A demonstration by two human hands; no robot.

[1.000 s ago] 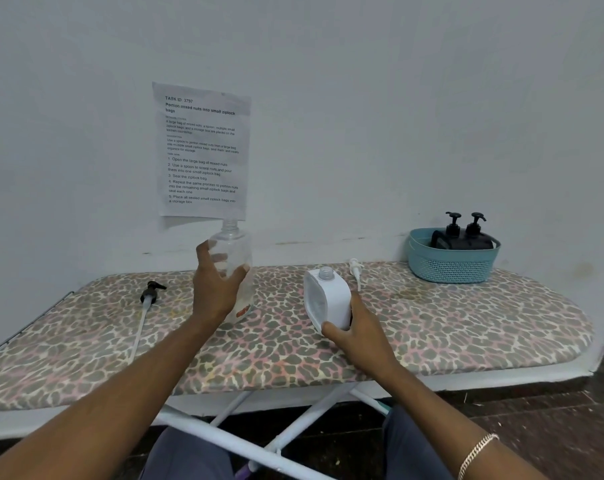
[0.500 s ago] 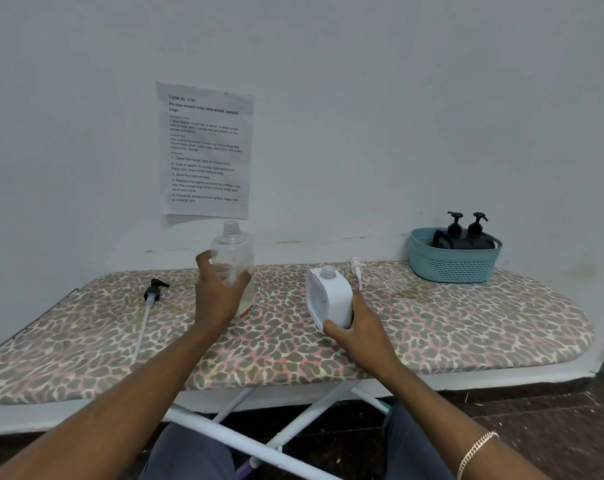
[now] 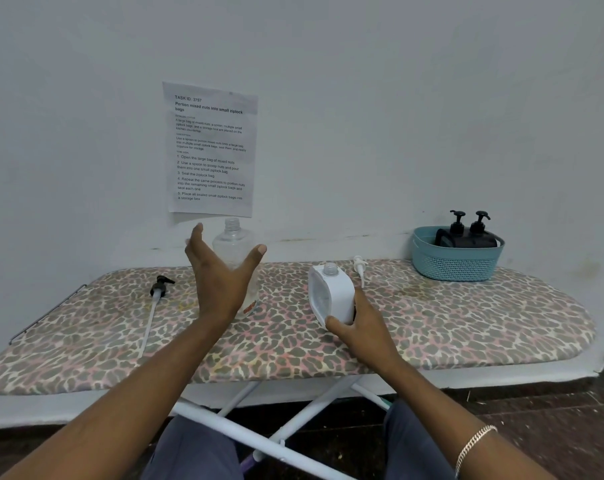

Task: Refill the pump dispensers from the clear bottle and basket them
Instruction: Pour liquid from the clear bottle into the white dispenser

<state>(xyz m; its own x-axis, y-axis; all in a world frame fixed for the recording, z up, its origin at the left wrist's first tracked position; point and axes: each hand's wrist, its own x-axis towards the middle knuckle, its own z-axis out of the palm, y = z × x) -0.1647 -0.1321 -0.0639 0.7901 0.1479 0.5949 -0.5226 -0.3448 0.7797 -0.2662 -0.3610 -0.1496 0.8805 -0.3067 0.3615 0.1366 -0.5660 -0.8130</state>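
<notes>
Two black dispensers [image 3: 466, 237] are already basketed in the teal basket [image 3: 456, 268], whereas the uncapped white dispenser [image 3: 331, 294], gripped by the right hand [image 3: 359, 327] on the ironing board [image 3: 466, 323], is judged still to be capped and basketed, the clear bottle [image 3: 236, 242] being left standing behind the open, spread left hand [image 3: 220, 278].

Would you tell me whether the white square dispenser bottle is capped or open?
Open. The white square dispenser bottle shows a bare neck; a white pump lies beside it on the leopard-print board.
</notes>
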